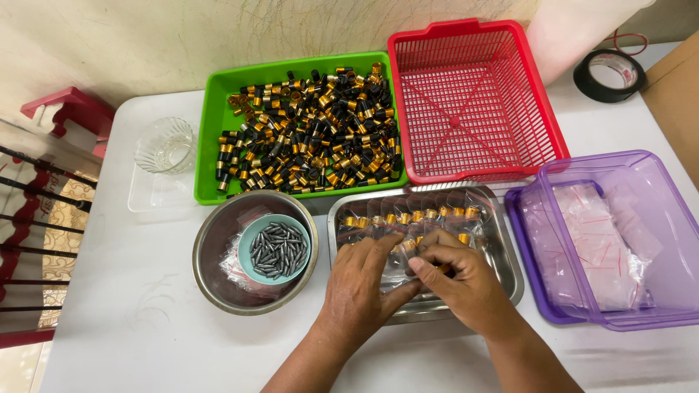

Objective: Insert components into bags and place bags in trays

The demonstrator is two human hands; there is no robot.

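My left hand and my right hand meet over a rectangular steel tray. Together they pinch a small clear plastic bag with a gold-and-black cap in it. Several more clear bags, each with a gold piece, lie in a row along the tray's far side. Just beyond, a green tray holds a heap of black-and-gold caps. To the left, a round steel bowl carries a small teal dish filled with grey metal tips.
An empty red basket stands at the back. A purple lidded box with clear bags sits at the right. A clear glass cup is at the left, a roll of black tape at far right. White table.
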